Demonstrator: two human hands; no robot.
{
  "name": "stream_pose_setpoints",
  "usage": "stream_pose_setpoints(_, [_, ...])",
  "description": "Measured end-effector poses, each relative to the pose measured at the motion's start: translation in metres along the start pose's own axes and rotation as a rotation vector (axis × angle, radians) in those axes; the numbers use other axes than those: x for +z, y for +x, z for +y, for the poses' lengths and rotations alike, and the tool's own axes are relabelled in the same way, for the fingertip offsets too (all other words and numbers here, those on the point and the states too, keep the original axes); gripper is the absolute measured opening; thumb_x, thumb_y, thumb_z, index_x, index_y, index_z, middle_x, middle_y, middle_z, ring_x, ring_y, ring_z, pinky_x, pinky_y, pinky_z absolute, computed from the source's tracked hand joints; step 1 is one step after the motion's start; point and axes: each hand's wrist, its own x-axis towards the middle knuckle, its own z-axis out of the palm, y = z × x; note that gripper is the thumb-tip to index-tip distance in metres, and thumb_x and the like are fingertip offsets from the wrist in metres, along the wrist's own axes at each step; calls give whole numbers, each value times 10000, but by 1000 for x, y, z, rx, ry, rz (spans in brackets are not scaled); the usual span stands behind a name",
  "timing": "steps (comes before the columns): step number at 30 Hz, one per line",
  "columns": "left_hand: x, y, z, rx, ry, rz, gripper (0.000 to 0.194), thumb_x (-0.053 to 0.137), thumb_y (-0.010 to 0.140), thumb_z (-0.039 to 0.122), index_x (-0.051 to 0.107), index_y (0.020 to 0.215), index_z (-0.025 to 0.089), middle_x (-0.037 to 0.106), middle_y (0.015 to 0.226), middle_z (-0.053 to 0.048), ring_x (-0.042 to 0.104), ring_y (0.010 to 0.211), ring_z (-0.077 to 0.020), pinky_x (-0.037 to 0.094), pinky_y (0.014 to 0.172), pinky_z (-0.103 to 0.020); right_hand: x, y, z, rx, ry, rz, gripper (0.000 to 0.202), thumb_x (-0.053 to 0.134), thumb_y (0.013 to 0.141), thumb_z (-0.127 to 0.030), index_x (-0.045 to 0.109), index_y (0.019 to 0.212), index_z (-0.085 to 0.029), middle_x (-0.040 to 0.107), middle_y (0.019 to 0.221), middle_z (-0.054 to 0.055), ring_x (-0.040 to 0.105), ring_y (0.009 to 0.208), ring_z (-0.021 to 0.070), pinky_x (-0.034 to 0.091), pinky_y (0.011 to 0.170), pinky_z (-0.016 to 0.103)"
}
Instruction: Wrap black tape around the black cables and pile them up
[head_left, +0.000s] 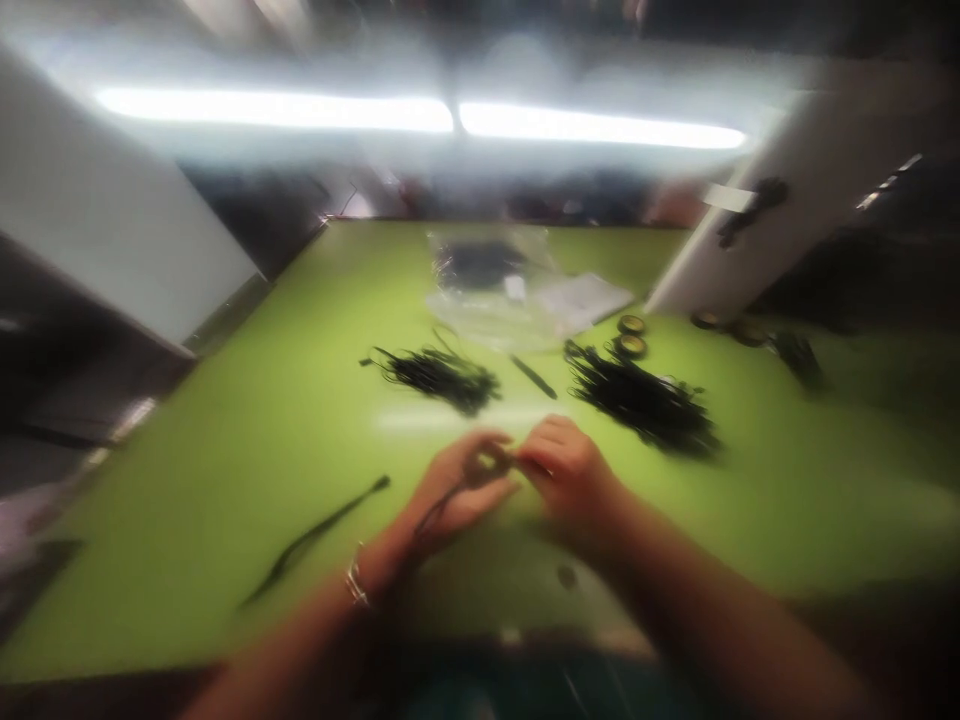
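Observation:
My left hand [457,490] is curled around a small dark ring [472,472], which looks like a roll of black tape. A thin black cable [439,512] runs from beside it down across the palm. Close against the ring, my right hand [562,462] is closed in a pinch; what lies between its fingertips is too blurred to name. Left of my hands, a single black cable [322,525] lies on the green table. Beyond them are two bunches of black cables, a smaller bunch [439,375] and a larger bunch [641,400].
Between the bunches lies a dark pen-like stick [534,377]. Rolls of black tape [631,346] with yellow cores sit behind the larger bunch. A clear plastic bag [487,275] and a white paper [589,300] lie farther back. Pale panels [112,200] flank the green table [300,400].

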Motion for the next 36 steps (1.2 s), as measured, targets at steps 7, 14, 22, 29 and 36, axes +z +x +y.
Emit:
stream_pose_setpoints(7, [-8, 2, 1, -144, -534, -167, 464, 716, 732, 233, 574, 1171, 194, 553, 688, 21, 425, 417, -51, 323, 400, -196, -8, -7, 7, -256, -369, 113, 241, 585, 863, -97, 639, 1016, -276, 685, 750, -21, 523, 848, 176, 401, 842, 361])
stream_pose_setpoints(14, [-5, -1, -1, -219, -556, 28, 425, 735, 764, 324, 620, 1155, 201, 623, 722, -10, 509, 510, -73, 367, 463, -181, -2, -12, 6, -291, -457, 145, 251, 625, 850, -113, 635, 1044, -271, 707, 841, -18, 515, 902, 185, 383, 888, 381])
stream_pose_setpoints(22, [-6, 4, -13, 141, -55, 189, 292, 667, 799, 219, 692, 1089, 193, 617, 709, 8, 502, 549, -79, 425, 546, -207, 6, -3, 0, -12, -128, -71, 122, 550, 906, -216, 640, 987, -201, 661, 821, 36, 515, 848, 191, 383, 842, 374])
stream_pose_setpoints(29, [-4, 0, -28, 531, 279, 188, 380, 620, 827, 145, 661, 1193, 239, 684, 888, -32, 562, 673, -108, 470, 666, -236, 7, -2, 0, 118, 58, -164, 168, 496, 924, -193, 612, 803, -187, 596, 708, 27, 492, 734, 175, 386, 725, 325])
stream_pose_setpoints(36, [-2, 2, -2, -51, -131, 0, 408, 719, 744, 243, 656, 1143, 190, 628, 813, -15, 492, 528, -77, 378, 484, -217, 2, 0, -2, -30, -127, 0, 189, 490, 909, -149, 558, 738, -188, 525, 675, 15, 444, 750, 170, 395, 842, 361])
